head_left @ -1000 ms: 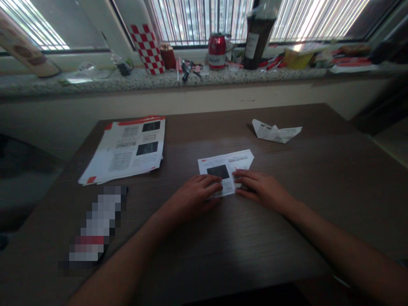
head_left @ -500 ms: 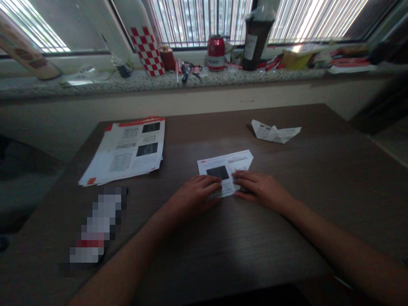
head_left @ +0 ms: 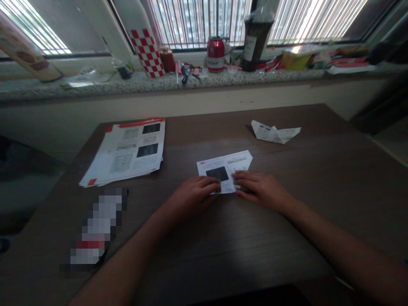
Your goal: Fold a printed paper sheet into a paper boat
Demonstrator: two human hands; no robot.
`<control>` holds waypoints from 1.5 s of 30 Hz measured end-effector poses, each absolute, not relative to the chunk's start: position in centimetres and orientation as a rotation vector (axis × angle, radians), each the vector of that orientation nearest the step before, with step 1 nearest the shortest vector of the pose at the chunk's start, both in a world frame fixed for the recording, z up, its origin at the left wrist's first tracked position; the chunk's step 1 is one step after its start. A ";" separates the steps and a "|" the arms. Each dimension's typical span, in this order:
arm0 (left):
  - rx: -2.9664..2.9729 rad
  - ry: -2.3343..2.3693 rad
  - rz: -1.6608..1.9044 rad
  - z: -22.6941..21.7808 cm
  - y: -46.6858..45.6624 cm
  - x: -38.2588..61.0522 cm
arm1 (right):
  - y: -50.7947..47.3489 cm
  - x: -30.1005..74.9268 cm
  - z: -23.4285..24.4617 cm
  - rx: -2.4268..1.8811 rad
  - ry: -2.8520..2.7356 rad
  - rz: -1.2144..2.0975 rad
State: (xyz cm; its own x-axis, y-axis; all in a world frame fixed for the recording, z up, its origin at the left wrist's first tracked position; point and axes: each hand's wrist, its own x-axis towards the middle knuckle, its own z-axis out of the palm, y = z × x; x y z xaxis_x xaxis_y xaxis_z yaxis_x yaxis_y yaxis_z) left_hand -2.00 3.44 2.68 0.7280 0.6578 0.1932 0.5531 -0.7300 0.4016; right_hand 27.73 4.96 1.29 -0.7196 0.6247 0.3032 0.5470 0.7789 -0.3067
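A folded printed sheet of paper [head_left: 225, 168] lies on the dark wooden table [head_left: 302, 178] in front of me. My left hand [head_left: 193, 196] lies flat on the sheet's near left edge, fingers stretched over it. My right hand [head_left: 258, 189] presses flat on its near right corner, fingers extended toward the left hand. Neither hand grips anything. A finished paper boat [head_left: 274, 132] sits further back on the right.
A stack of printed sheets with red edges [head_left: 127, 151] lies at the left. A pixelated oblong object [head_left: 97, 227] lies near the left front. The stone windowsill [head_left: 134, 83] behind carries a red can [head_left: 216, 54], a dark bottle [head_left: 253, 40], a red-white checked container [head_left: 148, 49] and clutter.
Hardly anything has changed: both hands stay pressed on the sheet's near edge, and the view has shifted very slightly.
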 end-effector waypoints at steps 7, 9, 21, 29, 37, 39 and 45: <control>2.573 0.984 0.606 2.8 3.7 -2.3 | 4.7 27.8 1.1 -0.770 -2.615 0.388; 2.547 0.970 0.586 3.0 3.6 -2.5 | 4.7 27.8 1.1 -0.764 -2.606 0.420; 2.487 0.999 0.593 3.1 3.6 -2.7 | 4.7 28.1 1.4 -0.702 -2.661 0.468; 2.446 1.146 0.747 2.7 3.4 -2.0 | 4.3 27.7 2.2 -0.612 -2.693 0.496; 2.480 1.247 0.860 2.1 3.6 -1.2 | 3.9 27.3 1.9 -0.640 -2.743 0.504; 2.519 1.217 0.849 1.9 3.7 -1.1 | 3.9 27.3 1.9 -0.650 -2.763 0.485; 2.634 1.185 0.766 2.4 3.7 -1.5 | 4.0 27.5 1.9 -0.668 -2.738 0.490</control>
